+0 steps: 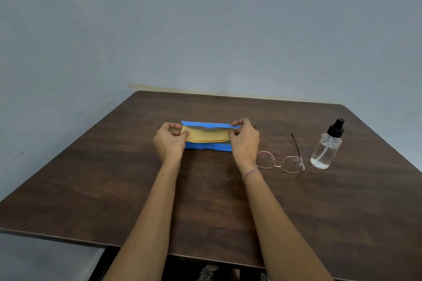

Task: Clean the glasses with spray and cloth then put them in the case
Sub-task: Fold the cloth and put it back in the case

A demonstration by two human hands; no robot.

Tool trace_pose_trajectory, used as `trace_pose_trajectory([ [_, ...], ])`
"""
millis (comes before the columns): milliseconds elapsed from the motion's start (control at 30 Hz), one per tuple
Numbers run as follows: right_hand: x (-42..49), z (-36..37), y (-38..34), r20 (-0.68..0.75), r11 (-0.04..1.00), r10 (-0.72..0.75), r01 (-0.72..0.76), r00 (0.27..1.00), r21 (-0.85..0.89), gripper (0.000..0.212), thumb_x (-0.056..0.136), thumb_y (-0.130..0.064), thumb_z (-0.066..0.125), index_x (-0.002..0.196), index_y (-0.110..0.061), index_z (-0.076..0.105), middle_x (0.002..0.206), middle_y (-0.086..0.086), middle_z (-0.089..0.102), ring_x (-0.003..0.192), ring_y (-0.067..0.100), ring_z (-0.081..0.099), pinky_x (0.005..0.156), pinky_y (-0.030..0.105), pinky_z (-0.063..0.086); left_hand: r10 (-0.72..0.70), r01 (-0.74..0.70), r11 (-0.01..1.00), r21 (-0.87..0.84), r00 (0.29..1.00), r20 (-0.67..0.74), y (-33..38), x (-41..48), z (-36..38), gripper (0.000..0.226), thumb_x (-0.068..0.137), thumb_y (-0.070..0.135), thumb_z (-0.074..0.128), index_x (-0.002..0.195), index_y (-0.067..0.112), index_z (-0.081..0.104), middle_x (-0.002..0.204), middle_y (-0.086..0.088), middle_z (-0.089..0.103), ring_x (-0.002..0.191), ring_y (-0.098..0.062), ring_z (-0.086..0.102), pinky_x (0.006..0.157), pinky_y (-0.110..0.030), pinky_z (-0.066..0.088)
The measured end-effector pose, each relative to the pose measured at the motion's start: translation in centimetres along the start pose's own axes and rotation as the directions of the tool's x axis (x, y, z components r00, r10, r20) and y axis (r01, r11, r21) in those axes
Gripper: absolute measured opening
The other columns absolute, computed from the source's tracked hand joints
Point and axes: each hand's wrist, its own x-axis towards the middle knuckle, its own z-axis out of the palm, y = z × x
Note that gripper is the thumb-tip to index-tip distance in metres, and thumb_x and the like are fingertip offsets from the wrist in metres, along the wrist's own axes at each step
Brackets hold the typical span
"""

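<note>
Blue case (205, 145) lies open on the surface (205, 201) between both hands, lid raised on the far side. Yellow cloth (205, 136) with a zigzag edge lies across its interior.

Left hand (170, 141): fingers curled, pinching the cloth's left end. Right hand (244, 141): fingers curled round the case's right end at the lid corner; whether it also holds cloth cannot be told. A beaded bracelet (252, 174) sits on the right wrist.

Glasses (280, 162), round lenses on a thin metal frame, lie just right of the right wrist, lenses toward the person. Spray bottle (326, 146), clear with a black pump top, stands upright further right, apart from the glasses.

Surface's far edge meets the wall (205, 29) beyond the hands; its right side runs out of frame. Bare wood extends left of the left hand and nearward under both forearms.

One temple of the glasses is mostly hidden behind the right hand; the case's ends are covered by both hands
</note>
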Motion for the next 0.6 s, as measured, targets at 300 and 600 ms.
trace_pose_trajectory([
  [300, -0.4, 0.7, 0.4, -0.070, 0.962, -0.132, 0.111, 0.989, -0.250, 0.029, 0.088, -0.016, 0.063, 0.113, -0.024, 0.052, 0.087, -0.003, 0.063, 0.095, 0.016, 0.048, 0.078, 0.031, 0.042, 0.145, -0.140, 0.978, 0.154, 0.989, -0.023, -0.5, 0.1, 0.4, 0.021, 0.075, 0.021, 0.077, 0.085, 0.027, 0.060, 0.083, 0.014, 0.061, 0.082, -0.006, 0.059, 0.074, -0.028, 0.052],
  [600, -0.3, 1.1, 0.9, -0.019, 0.993, -0.076, 0.074, 0.997, -0.094, 0.033, 0.086, -0.006, 0.063, 0.112, -0.024, 0.053, 0.087, 0.003, 0.063, 0.098, 0.014, 0.048, 0.064, 0.024, 0.035, 0.188, -0.193, 0.971, 0.144, 0.981, 0.046, -1.3, 0.4, 0.5, 0.019, 0.076, 0.011, 0.075, 0.080, 0.025, 0.062, 0.080, 0.010, 0.066, 0.077, -0.003, 0.061, 0.062, -0.014, 0.042],
])
